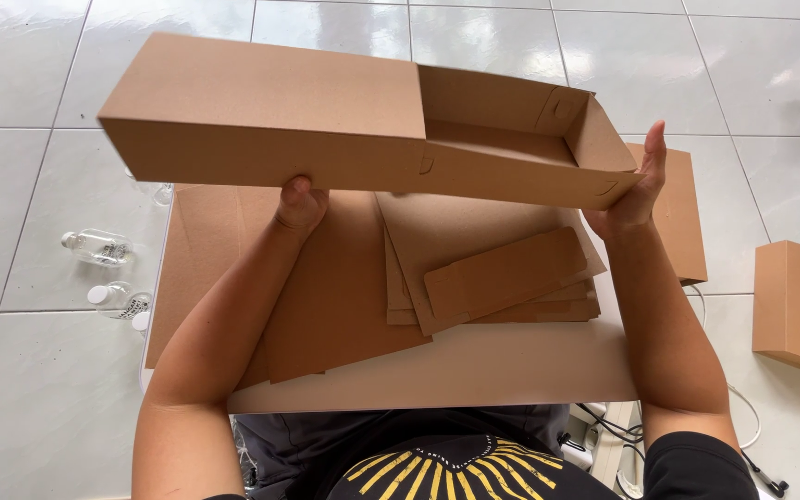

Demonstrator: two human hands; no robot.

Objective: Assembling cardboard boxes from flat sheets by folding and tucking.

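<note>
- Long sleeve box [261, 116]: plain brown cardboard, its inner tray [511, 139] the same brown.
- Flat cardboard sheets [474, 268]: brown, unprinted.
- Closed box [798, 304]: matching brown.
- Floor tiles [39, 407]: glossy pale grey-white with thin grey joints.
- Low table [474, 375]: pale beige-white.
- Bottles [99, 247]: clear with white caps.
- Shirt [456, 468]: black with yellow radiating stripes.

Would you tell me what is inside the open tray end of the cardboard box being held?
The exposed tray of the cardboard box shows only bare cardboard floor and folded end flaps. The sleeve covers the rest, so that part's contents are hidden.
</note>
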